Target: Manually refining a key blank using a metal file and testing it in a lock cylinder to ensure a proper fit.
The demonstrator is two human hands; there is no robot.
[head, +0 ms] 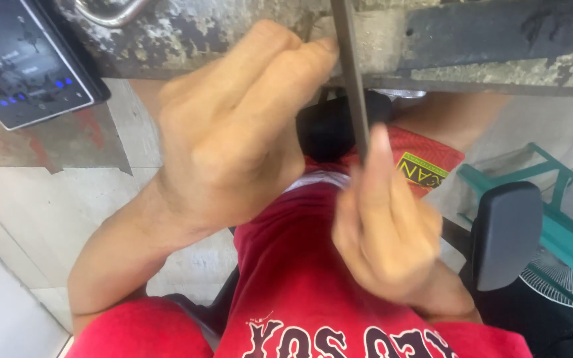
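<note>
The step in hand looks like filing. A long, thin, dark flat metal file (351,79) runs from twelve o'clock down toward the centre, across the edge of the worn, paint-flaked grey metal bench (187,33). The right hand (386,232) has its grip closed on the file's lower end, index finger laid along the blade. The left hand (233,132), at ten o'clock from it, pinches the file's upper part with curled fingers. The next stroke calls for even pressure from both hands.
</note>
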